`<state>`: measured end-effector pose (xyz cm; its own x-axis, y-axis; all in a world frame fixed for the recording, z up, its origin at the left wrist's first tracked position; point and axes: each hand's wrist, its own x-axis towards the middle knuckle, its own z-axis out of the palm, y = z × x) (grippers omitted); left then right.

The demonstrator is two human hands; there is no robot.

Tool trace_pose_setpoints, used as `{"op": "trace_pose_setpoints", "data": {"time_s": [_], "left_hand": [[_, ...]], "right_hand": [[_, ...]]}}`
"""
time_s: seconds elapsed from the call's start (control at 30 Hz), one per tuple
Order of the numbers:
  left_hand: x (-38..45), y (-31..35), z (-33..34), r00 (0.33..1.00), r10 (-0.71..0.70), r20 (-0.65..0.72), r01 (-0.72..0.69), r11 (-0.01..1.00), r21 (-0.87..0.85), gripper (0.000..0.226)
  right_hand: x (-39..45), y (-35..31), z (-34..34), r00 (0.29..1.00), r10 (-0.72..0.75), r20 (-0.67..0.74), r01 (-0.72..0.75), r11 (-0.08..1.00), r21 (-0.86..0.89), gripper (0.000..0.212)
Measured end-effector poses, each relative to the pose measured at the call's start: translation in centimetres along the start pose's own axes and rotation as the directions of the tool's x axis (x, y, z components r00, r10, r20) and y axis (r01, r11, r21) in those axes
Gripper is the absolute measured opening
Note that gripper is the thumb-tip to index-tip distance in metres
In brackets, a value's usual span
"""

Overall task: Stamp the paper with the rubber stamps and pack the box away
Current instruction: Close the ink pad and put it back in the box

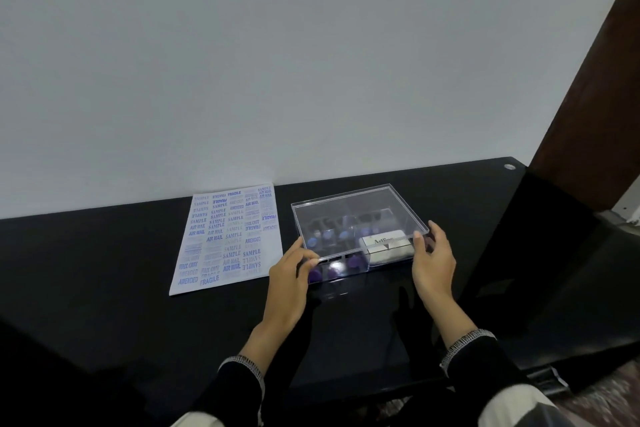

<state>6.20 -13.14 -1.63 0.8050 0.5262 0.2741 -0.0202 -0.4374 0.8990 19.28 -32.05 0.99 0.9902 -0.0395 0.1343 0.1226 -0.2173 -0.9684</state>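
A clear plastic box (341, 274) stands on the black table, holding several purple-handled rubber stamps (317, 274) and a white ink pad (388, 246). Its clear lid (356, 204) sits tilted over the box, its front edge raised. My left hand (292, 265) holds the lid's front left corner, thumb on top. My right hand (433, 258) holds the lid's front right corner with fingers curled round the edge. To the left of the box lies a white sheet of paper (227, 239) covered in blue stamped words.
The black glossy table (104, 270) runs along a white wall. A dark wooden panel (595, 107) rises at the right, past the table's end. The table's front edge lies near my sleeves.
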Motion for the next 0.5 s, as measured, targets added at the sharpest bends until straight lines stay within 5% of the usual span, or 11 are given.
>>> {"op": "trace_pose_setpoints", "data": {"time_s": [0.33,0.5], "left_hand": [[0.4,-0.6,-2.4,0.995,0.052,0.084,-0.051,0.999,-0.017,0.013],[0.4,-3.2,-5.8,0.993,-0.014,-0.116,0.052,0.943,0.328,0.023]], "right_hand": [[-0.5,0.9,-0.2,0.994,-0.107,-0.006,0.103,0.970,-0.218,0.032],[-1.2,2.1,0.7,0.982,-0.177,0.067,0.188,0.870,-0.456,0.037]]}}
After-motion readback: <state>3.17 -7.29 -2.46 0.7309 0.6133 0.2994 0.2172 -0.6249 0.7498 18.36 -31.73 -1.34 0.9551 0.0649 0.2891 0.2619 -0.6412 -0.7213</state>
